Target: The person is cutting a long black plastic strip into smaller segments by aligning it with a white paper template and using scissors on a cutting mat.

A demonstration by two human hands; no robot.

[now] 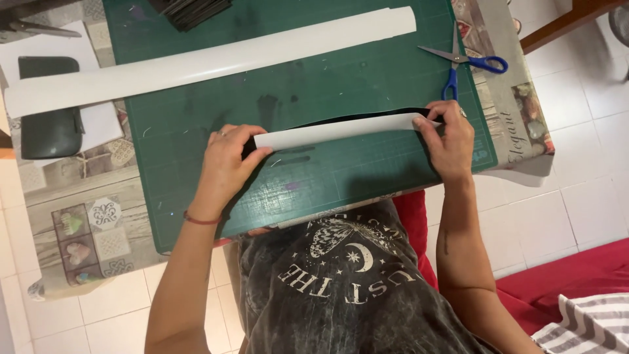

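So both hands are on a narrow white strip (341, 129) that has a black layer running along its back edge, and it lies across the middle of the green cutting mat (196, 124), running from about 9 o'clock to 3 o'clock with a slight tilt up toward the right. The left hand (226, 160) has its grip closed on the left end, thumb on top of the white face and fingers curled over the black edge. The right hand (449, 141) pinches the right end, fingertips pressed down on the strip, grip narrow and holding it flat against the mat. Up at 12 o'clock there's a much longer white roll or sheet (209, 62) lying slantwise across the mat and sticking out past its left edge, well apart from the hands. Blue-handled scissors (462, 62) sit at around 2 o'clock, just above the right hand, blades shut. A stack of dark sheets (190, 10) pokes in at the top edge. Off at 10 o'clock a dark pouch (49, 108) rests on white paper. The table (85, 203) wears a patterned cloth with hearts and tiles.
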